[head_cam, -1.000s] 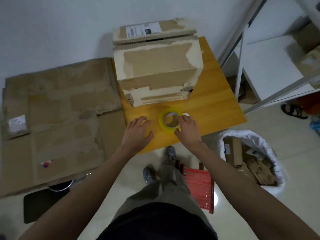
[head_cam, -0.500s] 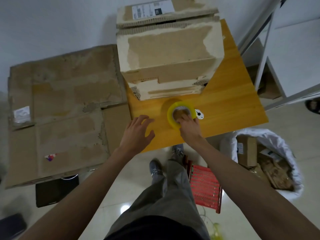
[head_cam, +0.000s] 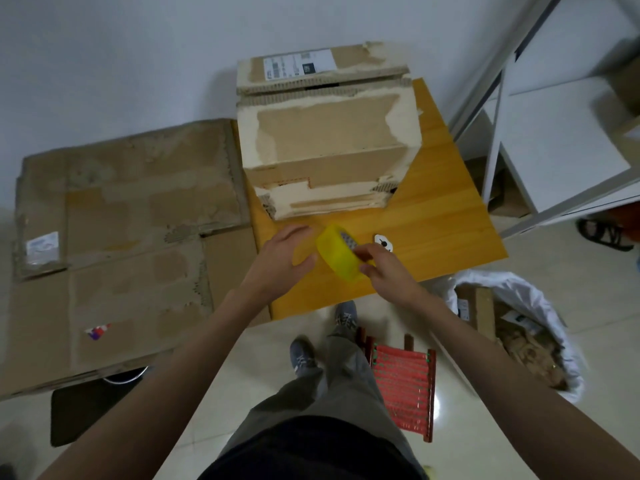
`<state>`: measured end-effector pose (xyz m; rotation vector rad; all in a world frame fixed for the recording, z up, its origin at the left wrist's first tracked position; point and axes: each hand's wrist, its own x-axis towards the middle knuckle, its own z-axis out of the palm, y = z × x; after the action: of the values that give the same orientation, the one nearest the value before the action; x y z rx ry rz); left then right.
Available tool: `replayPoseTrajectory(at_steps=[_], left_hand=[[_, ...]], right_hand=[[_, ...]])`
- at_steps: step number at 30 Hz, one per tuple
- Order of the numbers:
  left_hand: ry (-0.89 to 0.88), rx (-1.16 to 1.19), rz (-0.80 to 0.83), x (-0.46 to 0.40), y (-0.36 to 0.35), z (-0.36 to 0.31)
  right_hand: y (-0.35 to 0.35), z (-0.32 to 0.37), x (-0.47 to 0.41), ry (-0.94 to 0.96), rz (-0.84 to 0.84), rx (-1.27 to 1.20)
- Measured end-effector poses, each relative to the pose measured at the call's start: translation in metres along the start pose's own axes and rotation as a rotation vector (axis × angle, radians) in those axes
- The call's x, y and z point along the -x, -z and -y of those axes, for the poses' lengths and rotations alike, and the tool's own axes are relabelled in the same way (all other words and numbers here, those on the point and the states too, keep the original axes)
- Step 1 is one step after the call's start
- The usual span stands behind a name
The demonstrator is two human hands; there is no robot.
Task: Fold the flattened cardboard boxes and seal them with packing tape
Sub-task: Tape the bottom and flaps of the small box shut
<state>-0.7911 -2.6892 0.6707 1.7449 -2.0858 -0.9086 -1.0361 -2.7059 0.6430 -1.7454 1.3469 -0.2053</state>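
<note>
While the right hand pinches the yellow tape roll on edge above the wooden table, the left hand hovers beside it, fingers relaxed, holding nothing.

Just behind the roll, a folded cardboard box stands on the table, its top seam untaped; flattened cardboard lies to the left, a white bag of cardboard scraps on the floor to the right.
</note>
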Motion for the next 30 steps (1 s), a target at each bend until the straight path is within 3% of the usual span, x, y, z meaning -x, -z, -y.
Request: replayPoseTrajectory(at_steps=[6,14,22,30], left_hand=[[-0.097,0.006,-0.082,0.008,0.015,-0.023],[-0.156,0.001,-0.22,0.031,0.031,-0.05],[0.053,0.202,-0.328,0.028,0.046,-0.061],[0.148,0.13,-0.186,0.025,0.062,-0.065]], right_hand=[[0.007,0.038,0.019,0.028,-0.077,-0.241],[0.005,0.064,0.032,0.042,-0.133,-0.314],[0.002,0.081,0.039,0.053,-0.141,-0.343],[0.001,0.088,0.047,0.061,-0.115,-0.35]])
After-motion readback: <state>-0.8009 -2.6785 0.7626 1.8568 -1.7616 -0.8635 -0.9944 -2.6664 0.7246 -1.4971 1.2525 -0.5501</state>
